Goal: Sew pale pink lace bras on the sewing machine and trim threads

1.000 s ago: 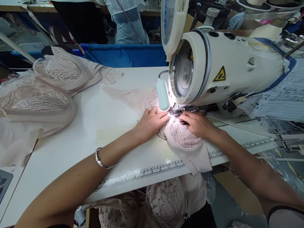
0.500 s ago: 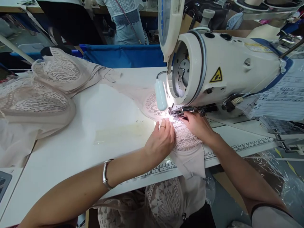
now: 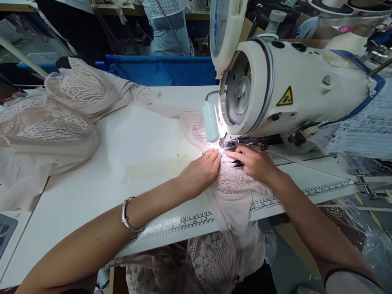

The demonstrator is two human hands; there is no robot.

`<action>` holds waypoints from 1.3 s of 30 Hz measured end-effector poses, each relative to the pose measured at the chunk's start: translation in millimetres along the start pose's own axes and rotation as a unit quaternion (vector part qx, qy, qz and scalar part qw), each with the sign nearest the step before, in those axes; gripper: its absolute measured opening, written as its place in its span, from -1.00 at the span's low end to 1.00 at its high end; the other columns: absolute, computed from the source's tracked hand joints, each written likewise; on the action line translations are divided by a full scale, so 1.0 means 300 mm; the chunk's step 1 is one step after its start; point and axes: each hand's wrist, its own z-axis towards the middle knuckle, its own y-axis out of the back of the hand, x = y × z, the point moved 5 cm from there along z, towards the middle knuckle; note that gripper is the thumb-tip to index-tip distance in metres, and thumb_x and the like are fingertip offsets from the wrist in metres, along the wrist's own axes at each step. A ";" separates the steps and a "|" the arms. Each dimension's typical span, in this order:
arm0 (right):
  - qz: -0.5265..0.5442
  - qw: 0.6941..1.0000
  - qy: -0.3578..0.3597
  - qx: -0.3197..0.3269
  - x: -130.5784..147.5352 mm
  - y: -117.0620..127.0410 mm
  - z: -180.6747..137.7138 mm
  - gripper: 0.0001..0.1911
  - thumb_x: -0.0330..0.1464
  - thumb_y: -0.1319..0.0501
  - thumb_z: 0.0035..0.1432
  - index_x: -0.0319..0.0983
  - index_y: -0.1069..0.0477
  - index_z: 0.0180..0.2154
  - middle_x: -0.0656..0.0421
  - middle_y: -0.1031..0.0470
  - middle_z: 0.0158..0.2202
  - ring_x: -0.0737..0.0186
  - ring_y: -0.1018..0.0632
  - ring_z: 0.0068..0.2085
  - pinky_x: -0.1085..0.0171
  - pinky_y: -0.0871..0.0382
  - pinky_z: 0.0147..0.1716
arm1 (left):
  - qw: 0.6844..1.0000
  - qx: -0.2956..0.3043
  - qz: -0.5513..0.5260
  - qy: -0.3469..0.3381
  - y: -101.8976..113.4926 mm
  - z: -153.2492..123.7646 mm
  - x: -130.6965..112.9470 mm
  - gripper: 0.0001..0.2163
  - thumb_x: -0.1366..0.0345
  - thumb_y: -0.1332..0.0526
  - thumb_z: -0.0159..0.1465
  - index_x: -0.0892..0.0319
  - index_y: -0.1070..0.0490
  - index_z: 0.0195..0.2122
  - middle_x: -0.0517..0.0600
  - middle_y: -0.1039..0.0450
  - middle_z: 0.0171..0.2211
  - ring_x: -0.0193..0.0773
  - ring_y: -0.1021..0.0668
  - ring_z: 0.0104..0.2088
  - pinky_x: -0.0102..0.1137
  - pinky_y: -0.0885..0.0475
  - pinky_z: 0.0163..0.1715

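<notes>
A pale pink lace bra piece (image 3: 233,183) lies under the head of a white sewing machine (image 3: 294,87), on a white table (image 3: 128,139). My left hand (image 3: 200,171) lies flat on the lace, fingers stretched toward the lit presser foot (image 3: 225,143). My right hand (image 3: 254,161) presses the fabric just right of the foot, fingers together, with a small dark pointed tool (image 3: 237,164) under it. A silver bracelet (image 3: 127,215) sits on my left wrist.
A pile of finished lace bras (image 3: 52,118) fills the table's left side. A printed ruler strip (image 3: 183,222) runs along the front edge. More lace garments (image 3: 211,261) hang below it. A blue bin (image 3: 162,69) and a standing person (image 3: 168,24) are behind.
My left hand slid back up toward the presser foot after pulling back over the cup. The lace piece has fed further under the machine, and more fabric now trails out to the left.
</notes>
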 end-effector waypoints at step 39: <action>0.104 0.985 0.103 -0.090 0.028 0.021 -0.003 -0.61 -0.57 -0.02 0.31 -0.16 -0.59 -0.17 0.15 -0.67 -0.10 0.10 -0.53 -0.03 0.11 -0.42 -0.11 | 0.981 0.006 -0.191 -0.019 0.008 0.024 0.060 -0.68 0.37 0.05 0.52 0.22 -0.46 0.10 0.13 -0.47 -0.13 -0.16 -0.46 -0.14 -0.16 -0.41 -0.01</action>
